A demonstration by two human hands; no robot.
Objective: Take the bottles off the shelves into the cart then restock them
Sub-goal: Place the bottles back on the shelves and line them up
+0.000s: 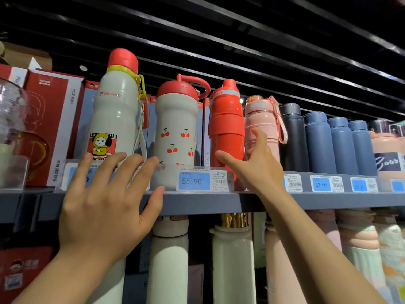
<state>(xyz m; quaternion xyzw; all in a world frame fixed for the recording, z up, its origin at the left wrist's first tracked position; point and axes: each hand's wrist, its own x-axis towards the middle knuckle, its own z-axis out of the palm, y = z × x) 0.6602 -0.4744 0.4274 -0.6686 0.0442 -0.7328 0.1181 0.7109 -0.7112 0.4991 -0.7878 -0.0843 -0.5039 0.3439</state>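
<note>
The left hand [105, 207] is held spread and empty at seven o'clock, fingers apart before the shelf [219, 200] lip; the right hand [260, 165] is closing loosely between the red bottle [226, 126] and pink bottle [263, 126], at centre; one body should be wrapped fully and lifted straight, lest neighbours be toppled.

You have an upright row on the upper shelf [219, 201]: a tall grey bottle [114, 110] with red cap and cartoon label, a grey cherry-print bottle [176, 128], a red bottle [226, 123] and a pink bottle [262, 126] touching it. Dark flasks [328, 141] stand beside, packed close.
</note>
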